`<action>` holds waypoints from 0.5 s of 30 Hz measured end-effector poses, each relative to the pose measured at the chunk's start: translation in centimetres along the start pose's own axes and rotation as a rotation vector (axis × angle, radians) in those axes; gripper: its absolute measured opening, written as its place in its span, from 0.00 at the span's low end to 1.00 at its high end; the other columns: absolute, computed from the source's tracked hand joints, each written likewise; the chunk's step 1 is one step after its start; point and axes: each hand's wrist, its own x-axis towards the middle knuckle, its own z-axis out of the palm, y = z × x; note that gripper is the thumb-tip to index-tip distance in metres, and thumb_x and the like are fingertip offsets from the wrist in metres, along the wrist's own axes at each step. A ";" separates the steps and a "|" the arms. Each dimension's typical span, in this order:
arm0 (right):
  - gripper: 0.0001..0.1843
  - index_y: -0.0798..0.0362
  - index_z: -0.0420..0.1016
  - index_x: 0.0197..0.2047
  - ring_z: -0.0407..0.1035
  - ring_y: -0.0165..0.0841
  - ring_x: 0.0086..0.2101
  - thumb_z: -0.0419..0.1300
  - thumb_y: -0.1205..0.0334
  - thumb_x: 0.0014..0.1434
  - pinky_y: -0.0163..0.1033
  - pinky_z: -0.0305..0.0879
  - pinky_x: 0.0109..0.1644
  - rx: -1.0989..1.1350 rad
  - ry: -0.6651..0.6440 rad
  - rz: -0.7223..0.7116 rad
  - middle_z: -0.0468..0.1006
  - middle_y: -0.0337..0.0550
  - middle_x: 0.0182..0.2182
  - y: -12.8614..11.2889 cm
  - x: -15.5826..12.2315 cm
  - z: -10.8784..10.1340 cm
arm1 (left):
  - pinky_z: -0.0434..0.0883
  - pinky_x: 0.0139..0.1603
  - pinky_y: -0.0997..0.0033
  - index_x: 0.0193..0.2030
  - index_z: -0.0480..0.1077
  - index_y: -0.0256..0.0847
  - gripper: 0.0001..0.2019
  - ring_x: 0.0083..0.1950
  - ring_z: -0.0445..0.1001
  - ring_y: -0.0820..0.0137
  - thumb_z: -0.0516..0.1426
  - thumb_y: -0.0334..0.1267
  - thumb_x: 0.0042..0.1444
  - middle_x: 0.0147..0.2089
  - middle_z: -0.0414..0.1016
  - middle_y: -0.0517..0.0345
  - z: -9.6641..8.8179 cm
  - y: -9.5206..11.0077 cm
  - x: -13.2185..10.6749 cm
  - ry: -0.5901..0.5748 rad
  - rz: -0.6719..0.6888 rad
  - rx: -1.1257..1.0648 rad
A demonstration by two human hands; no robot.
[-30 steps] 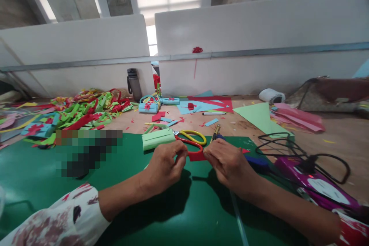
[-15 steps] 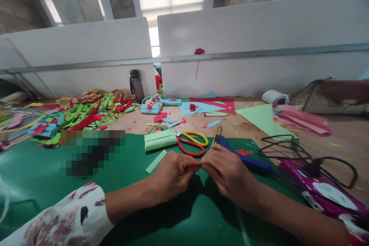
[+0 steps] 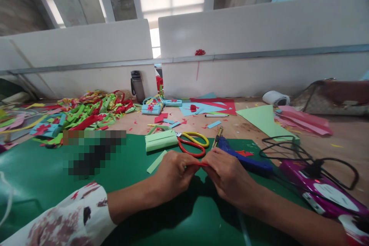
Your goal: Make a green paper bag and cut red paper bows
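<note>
My 2 hands meet over the green mat (image 3: 135,155), each pinching between thumb and forefinger. The left hand (image 3: 174,173) and the right hand (image 3: 227,173) grip the same red piece (image 3: 203,164), which seems to be thin paper. It sits right between my fingertips, roughly straight ahead of me. I see it nearly edge-on, so its long axis appears to run across, from left to right, in line with both pinches. Neither hand is nearer: both touch it, the left on its left end, the right on its right. Most of it is covered by my fingers, so I cannot tell its full shape or whether it is folded.

Just beyond the fingertips lie the scissors (image 3: 192,144), 1 loop red and 1 yellow, their blades toward the light green packet (image 3: 161,140). That packet lies past my left hand, and a pale green strip (image 3: 156,162) slants just beside my knuckles on the same side. Past the right hand, the blue glue gun (image 3: 248,162) points away to the left, with a cutter (image 3: 217,137) near its tip and red scraps (image 3: 244,153) beside it. Farther right, a purple power box (image 3: 325,190) rests on the tabletop (image 3: 239,127).
</note>
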 end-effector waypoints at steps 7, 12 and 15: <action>0.13 0.54 0.61 0.25 0.56 0.33 0.24 0.46 0.75 0.60 0.38 0.54 0.29 -0.023 0.011 -0.035 0.66 0.43 0.21 -0.2 0.1 -0.1 | 0.63 0.25 0.77 0.30 0.76 0.34 0.11 0.23 0.67 0.75 0.52 0.25 0.50 0.24 0.74 0.57 0.2 0.3 0.0 0.039 -0.050 -0.051; 0.12 0.53 0.61 0.27 0.57 0.32 0.24 0.46 0.75 0.60 0.38 0.54 0.30 -0.027 0.026 -0.048 0.66 0.42 0.22 -0.1 0.4 -0.5 | 0.63 0.25 0.78 0.30 0.76 0.33 0.11 0.23 0.66 0.76 0.52 0.27 0.50 0.22 0.73 0.59 -0.3 0.3 0.2 0.047 -0.080 -0.101; 0.11 0.54 0.63 0.28 0.59 0.33 0.25 0.47 0.74 0.60 0.37 0.56 0.30 -0.019 0.039 -0.009 0.67 0.42 0.22 0.1 0.6 -0.8 | 0.64 0.25 0.78 0.33 0.77 0.34 0.11 0.23 0.66 0.76 0.52 0.28 0.51 0.23 0.73 0.59 -0.9 0.2 0.3 0.053 -0.106 -0.124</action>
